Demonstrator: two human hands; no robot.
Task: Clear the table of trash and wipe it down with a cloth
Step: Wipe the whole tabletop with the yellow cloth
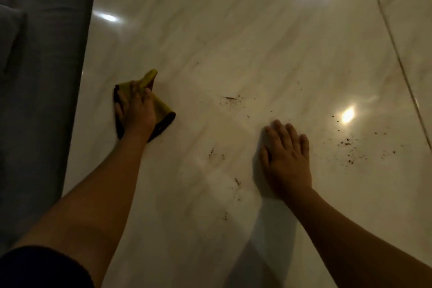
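A: Starting at our left, what do we have?

B: Our left hand (134, 105) is pressed flat on the yellow cloth (161, 106), fingers curled over its bunched top, pinning it to the marble tabletop (233, 30) near the left edge, just beside the grey sofa (39, 77). The cloth has a dark trim and one corner sticks up.

A: And moving right?

B: Dark crumbs (230, 99) lie scattered mid-table, between our hands, with smaller specks nearer us. Then our right hand (286, 159) lies palm down, fingers spread, holding nothing, bracing on the surface. Beyond it sits a second scatter of crumbs (348, 147).

A: So which step are we in?

B: We judge it the wiping stage; no larger trash shows on the table. Next we would need to sweep the cloth rightward through both patches, gathering the crumbs rather than smearing them.

A: Any brand or writing?

B: None that we can read.
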